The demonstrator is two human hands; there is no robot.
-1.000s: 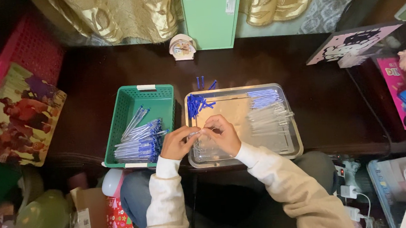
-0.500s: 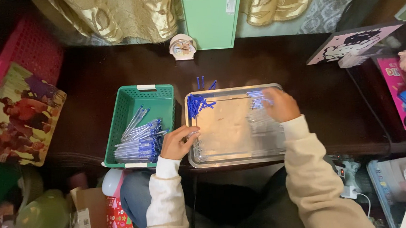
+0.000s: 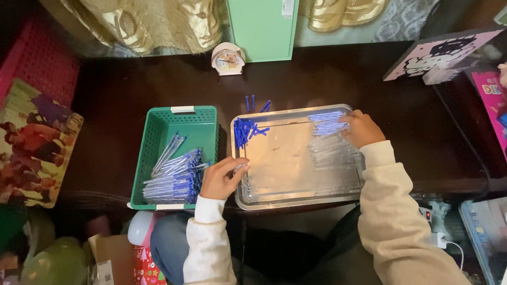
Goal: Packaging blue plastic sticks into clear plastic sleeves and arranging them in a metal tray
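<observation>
Two bare hands work over a shallow metal tray (image 3: 281, 201) on a dark wooden table (image 3: 114, 104). The left hand (image 3: 223, 178) rests at the tray's near left corner, fingers curled together around what looks like a thin clear pen tube; the grip is too small to see clearly. The right hand (image 3: 359, 129) reaches to the tray's far right corner, fingers bent down onto a heap of blue refills (image 3: 326, 123); whether they pinch one or only touch the heap cannot be told. Below that heap, along the tray's right side, lies a spread of clear tubes (image 3: 332, 161), still loose. A cluster of blue caps (image 3: 245, 131) sits at the tray's far left corner, and a few more caps (image 3: 257, 103) lie on the table just beyond the rim. The middle of the tray is bare. Just left of the tray stands a green basket (image 3: 172, 121) holding a layer of assembled pens (image 3: 173, 181) that covers its near half, the far half showing bare floor. Judging by this, a fair number of pens are done, while many tubes, refills and caps remain. Further out are a small clock (image 3: 227, 59), a green box (image 3: 264, 19) and gold curtains (image 3: 144, 19).
</observation>
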